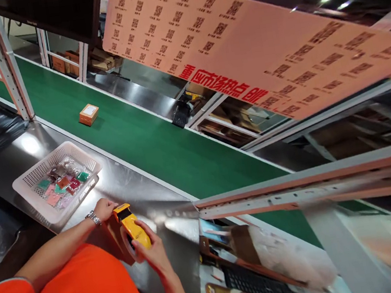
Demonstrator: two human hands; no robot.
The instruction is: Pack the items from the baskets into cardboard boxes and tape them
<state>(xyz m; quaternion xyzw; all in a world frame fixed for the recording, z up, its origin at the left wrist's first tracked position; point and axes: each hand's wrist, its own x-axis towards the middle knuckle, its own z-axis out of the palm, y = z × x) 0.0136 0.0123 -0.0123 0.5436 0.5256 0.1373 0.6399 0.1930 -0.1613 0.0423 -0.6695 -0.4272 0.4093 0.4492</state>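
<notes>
In the head view my right hand (pixel 152 249) is closed round a yellow tape dispenser (pixel 131 226), which carries a roll of tape (pixel 126 242) on its side. Under the dispenser, close to my body, stands a brown cardboard box (pixel 115 235), partly hidden by my shirt and the dispenser. My left hand (pixel 105 209), with a metal watch at the wrist, grips the far end of that box beside the dispenser's head. Its fingertips are partly hidden.
A white plastic basket (pixel 30 201) of small coloured packets stands left on the metal table (pixel 119 176). Beyond runs a green conveyor belt (pixel 136 135) bearing a small parcel (pixel 88 114). A keyboard (pixel 259 288) lies at right, below a metal rail (pixel 295 185). A code-covered board (pixel 258 50) hangs overhead.
</notes>
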